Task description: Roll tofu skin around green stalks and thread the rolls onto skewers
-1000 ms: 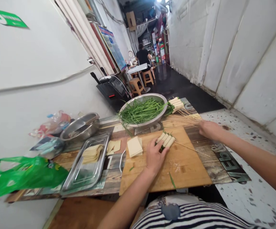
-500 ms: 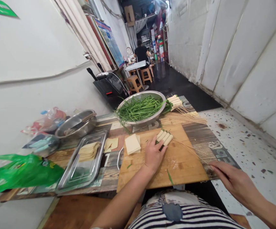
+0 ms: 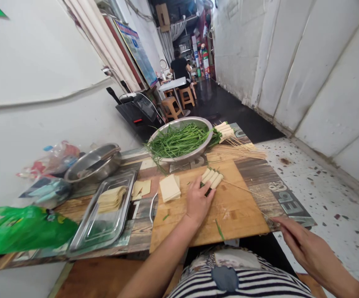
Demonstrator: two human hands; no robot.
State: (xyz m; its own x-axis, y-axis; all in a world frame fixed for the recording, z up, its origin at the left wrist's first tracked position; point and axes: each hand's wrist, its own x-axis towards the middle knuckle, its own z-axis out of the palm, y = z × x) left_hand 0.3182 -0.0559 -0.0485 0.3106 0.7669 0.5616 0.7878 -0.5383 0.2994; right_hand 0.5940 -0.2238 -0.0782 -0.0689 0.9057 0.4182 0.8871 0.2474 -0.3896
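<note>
— Where are the rolls (image 3: 212, 179) lying right now?

— They are sitting side by side on the far part of the board (image 3: 229, 215), just near of the bowl (image 3: 195, 156) of greens (image 3: 179, 140). The left hand (image 3: 198, 200) is pressing down on them. Its grip is lying loose over their near ends, not closing round them, and it is staying exactly where it was a second ago.

— So what is changing?

— The right hand (image 3: 303, 248). A second ago it was reaching into the loose sticks (image 3: 241, 152) at the far right of the bench (image 3: 278, 194). Now it is hovering at the board's near right corner, and its grip seems to be pinching the near end of one thin stick (image 3: 247, 194).

— And where is the stick pointing?

— It is running across the board toward the right side of the rolls. Whether the tip is touching them or going in, I cannot tell; it is too thin.

— Anything else shifting?

— No. The stacked sheets (image 3: 169, 188) are resting left of the pressing hand, and the tray (image 3: 105, 231) is sitting farther left.
</note>
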